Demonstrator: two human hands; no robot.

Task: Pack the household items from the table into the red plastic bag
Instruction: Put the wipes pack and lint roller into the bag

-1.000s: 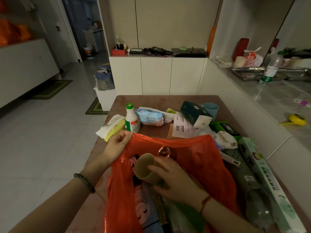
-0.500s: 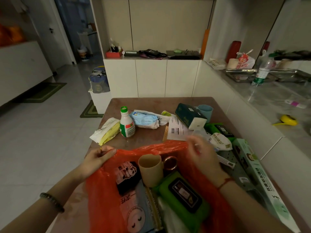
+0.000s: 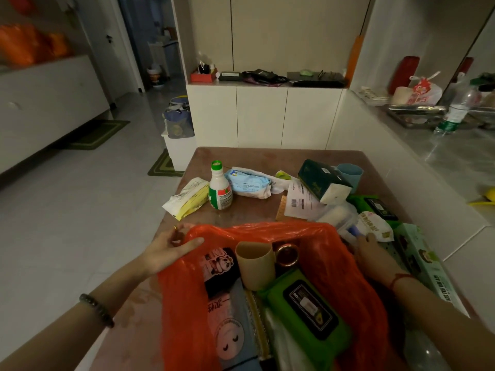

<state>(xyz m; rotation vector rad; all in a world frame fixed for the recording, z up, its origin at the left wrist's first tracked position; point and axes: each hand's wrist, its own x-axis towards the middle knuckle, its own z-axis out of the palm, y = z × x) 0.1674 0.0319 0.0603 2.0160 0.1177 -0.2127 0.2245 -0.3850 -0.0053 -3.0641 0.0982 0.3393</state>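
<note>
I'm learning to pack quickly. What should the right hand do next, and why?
Probably close on the white packet by its fingertips and carry it into the red plastic bag: the right hand is already there, while the left hand holds the rim open.

Thin, crinkly, slightly shiny plastic on the red bag (image 3: 334, 266). Inside, a matt beige cup (image 3: 254, 265) and a glossy green plastic wipes pack (image 3: 308, 309). Upper centre, a smooth plastic bottle (image 3: 220, 188); a paper receipt (image 3: 300, 202); matt brown table (image 3: 254, 156).
</note>
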